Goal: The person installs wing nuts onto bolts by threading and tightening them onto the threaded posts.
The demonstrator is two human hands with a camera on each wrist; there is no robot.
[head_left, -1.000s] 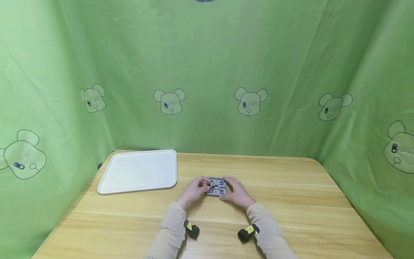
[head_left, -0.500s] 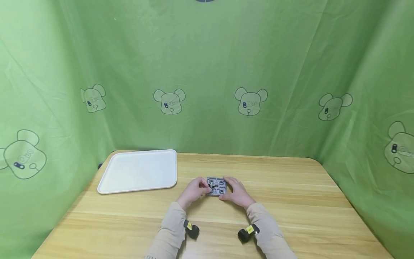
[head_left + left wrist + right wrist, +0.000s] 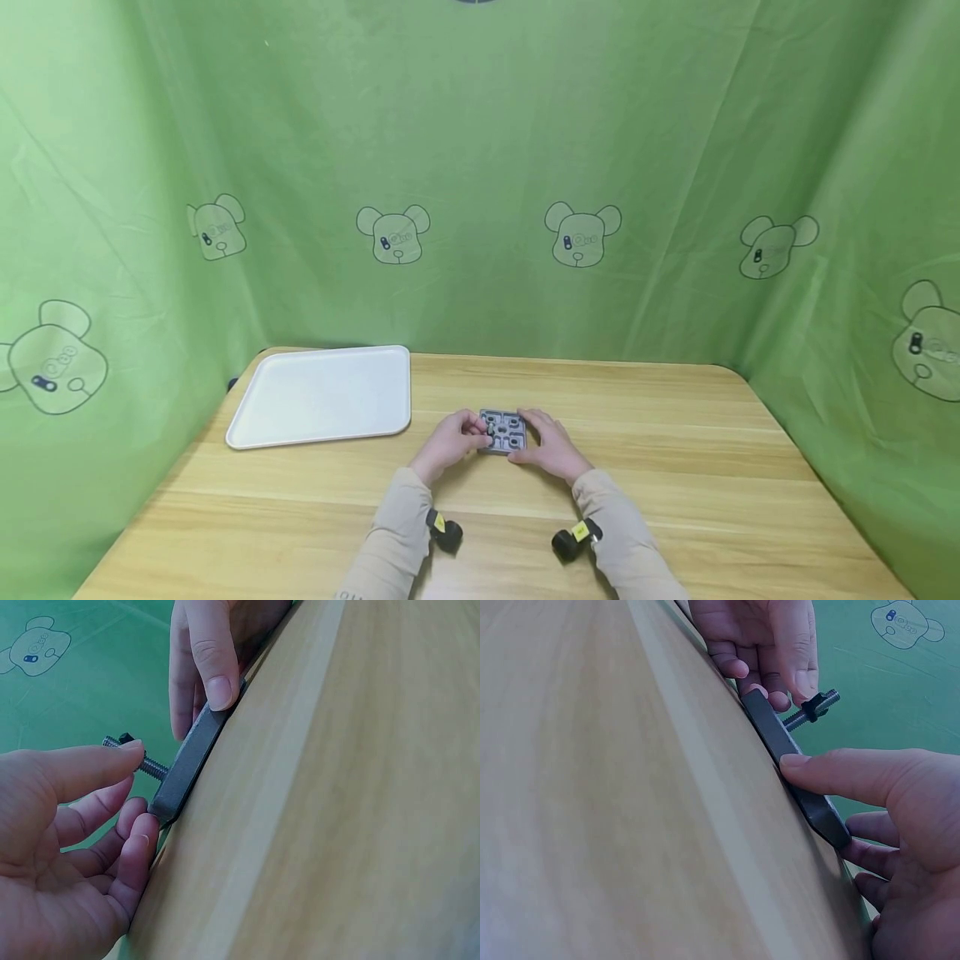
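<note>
A grey square metal plate (image 3: 513, 423) with raised ribs and holes lies flat on the table. From its left part a threaded bolt (image 3: 792, 722) stands up, with a small black wing nut (image 3: 822, 705) near its top. My left hand (image 3: 448, 442) pinches the wing nut, thumb on the near side; the index fingertip is largely hidden in the wrist views. Its lower fingers curl beside the plate's left edge. On the other side, my right hand (image 3: 553, 450) holds the plate's right edge between thumb and fingers.
A white rectangular tray (image 3: 322, 396) lies at the table's back left. The wooden table (image 3: 645, 417) reaches back to a green curtain (image 3: 480, 300) that surrounds it on the sides too. A small black camera is strapped to each wrist.
The fingers of my left hand have shifted around the wing nut, and its wings have turned. The right hand and the plate stay in place.
</note>
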